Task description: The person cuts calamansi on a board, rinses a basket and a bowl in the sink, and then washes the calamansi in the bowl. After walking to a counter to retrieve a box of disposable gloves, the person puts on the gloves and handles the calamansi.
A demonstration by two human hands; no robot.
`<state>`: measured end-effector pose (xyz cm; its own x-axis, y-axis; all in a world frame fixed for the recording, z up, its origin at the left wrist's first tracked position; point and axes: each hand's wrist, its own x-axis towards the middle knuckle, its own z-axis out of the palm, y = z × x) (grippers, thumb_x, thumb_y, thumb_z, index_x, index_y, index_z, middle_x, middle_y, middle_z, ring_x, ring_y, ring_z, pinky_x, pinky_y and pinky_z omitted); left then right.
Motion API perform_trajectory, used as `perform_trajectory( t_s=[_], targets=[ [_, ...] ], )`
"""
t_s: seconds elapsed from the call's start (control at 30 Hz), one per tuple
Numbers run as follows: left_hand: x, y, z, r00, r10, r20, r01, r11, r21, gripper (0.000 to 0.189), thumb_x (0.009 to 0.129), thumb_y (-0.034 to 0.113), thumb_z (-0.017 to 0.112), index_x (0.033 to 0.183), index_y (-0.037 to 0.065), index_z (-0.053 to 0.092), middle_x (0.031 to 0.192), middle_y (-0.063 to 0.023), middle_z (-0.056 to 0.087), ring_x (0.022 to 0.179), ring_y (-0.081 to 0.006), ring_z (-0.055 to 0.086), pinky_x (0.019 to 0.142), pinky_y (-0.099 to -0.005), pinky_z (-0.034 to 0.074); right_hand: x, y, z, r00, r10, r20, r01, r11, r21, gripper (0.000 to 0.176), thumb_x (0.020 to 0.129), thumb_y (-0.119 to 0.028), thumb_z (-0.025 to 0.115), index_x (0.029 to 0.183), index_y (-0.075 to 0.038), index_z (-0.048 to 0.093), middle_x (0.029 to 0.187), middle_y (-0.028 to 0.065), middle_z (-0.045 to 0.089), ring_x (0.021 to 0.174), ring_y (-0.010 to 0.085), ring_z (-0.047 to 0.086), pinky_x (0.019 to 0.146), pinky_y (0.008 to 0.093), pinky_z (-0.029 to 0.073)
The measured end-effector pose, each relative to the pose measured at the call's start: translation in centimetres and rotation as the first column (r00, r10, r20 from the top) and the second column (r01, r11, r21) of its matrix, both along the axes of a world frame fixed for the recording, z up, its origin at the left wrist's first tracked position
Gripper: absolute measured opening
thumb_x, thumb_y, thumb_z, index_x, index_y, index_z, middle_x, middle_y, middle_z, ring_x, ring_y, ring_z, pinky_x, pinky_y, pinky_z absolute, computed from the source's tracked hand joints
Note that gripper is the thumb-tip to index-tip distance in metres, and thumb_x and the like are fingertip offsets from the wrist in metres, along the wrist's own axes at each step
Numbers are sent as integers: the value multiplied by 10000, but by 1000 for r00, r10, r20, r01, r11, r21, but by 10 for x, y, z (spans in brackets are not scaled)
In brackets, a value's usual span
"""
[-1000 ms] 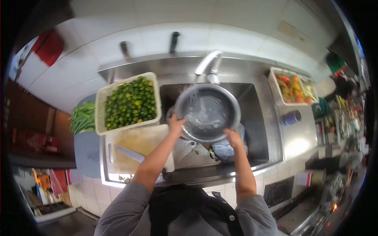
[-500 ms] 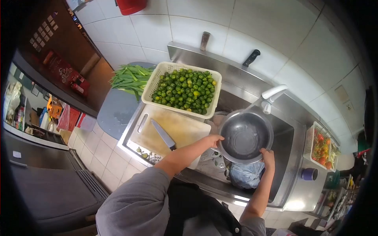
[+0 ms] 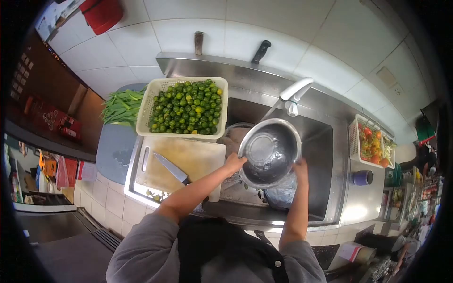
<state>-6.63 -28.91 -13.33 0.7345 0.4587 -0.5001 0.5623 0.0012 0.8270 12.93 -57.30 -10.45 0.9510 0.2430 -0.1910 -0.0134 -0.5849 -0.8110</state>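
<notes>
Gripping opposite sides of the rim, both hands hold the metal bowl (image 3: 270, 153) over the sink (image 3: 325, 141), just under the spout of the tap (image 3: 295, 89), much as they did half a second ago. The left hand (image 3: 234, 162) is curled on the bowl's left edge, beside the cutting board (image 3: 188, 158). The right hand (image 3: 300, 167) is closed on the right edge, above a crumpled plastic bag (image 3: 281, 194) in the basin. A second ago the bowl faced up with water swirling in it; now it looks slightly tilted and its inside is dark, and I cannot tell how much water remains. The head has turned since then, so the counter sits differently in view, but nothing on it has moved. A knife (image 3: 170, 167) lies across the cutting board, and the white basket of green limes (image 3: 184, 106) stands at the board's far edge. Green onions (image 3: 121, 106) lie to the left of that basket. On the far right of the sink are a smaller basket of red and orange vegetables (image 3: 370, 144) and a purple cup (image 3: 362, 177) nearer the person. Two knife handles (image 3: 261, 51) stick up along the tiled wall behind the sink.
</notes>
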Motion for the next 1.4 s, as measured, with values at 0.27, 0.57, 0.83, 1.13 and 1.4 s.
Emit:
perform_trajectory(
  t_s=[0.27,0.57,0.83,1.13,1.4],
  targets=[
    [-9,-13,68,963,268,-13,-209,719,-662,316,885,167,596,1092,-72,583,991,-136,665,871,-256,673,748,-411,577,94,160,97,844,172,508,-23,958,-287,603,934,-349,595,1322,90,455,1295,314,524,1124,475,562,972,494,460],
    [-19,3,96,934,356,33,-281,787,-549,384,899,172,590,1244,12,531,1125,-120,650,956,-254,671,798,-418,565,133,177,54,999,-20,45,22,998,-54,578,939,-482,575,1140,56,512,1039,213,659,1030,321,650,819,427,532],
    [-45,-17,112,961,-84,262,12,964,264,967,827,23,585,1566,316,35,1234,-343,564,941,-489,626,805,-512,504,122,56,41,949,314,-20,-307,940,151,576,963,-366,594,1409,-36,442,1181,75,614,994,168,598,836,276,466],
    [-116,0,204,703,-514,492,-72,637,768,893,758,-93,583,1546,180,262,1469,-238,420,1023,-390,656,751,-427,579,-71,-133,-1,911,271,-310,-381,838,-389,531,867,-212,673,1323,19,527,1267,175,625,1215,318,553,1062,403,415],
    [-246,121,274,629,-344,697,-429,594,681,708,829,-132,511,1480,134,429,1507,-190,408,1319,-297,504,1057,-354,454,-173,34,323,849,505,156,-453,847,-277,473,995,-168,535,1427,5,448,1395,183,539,1291,274,513,1080,362,379]
  ],
)
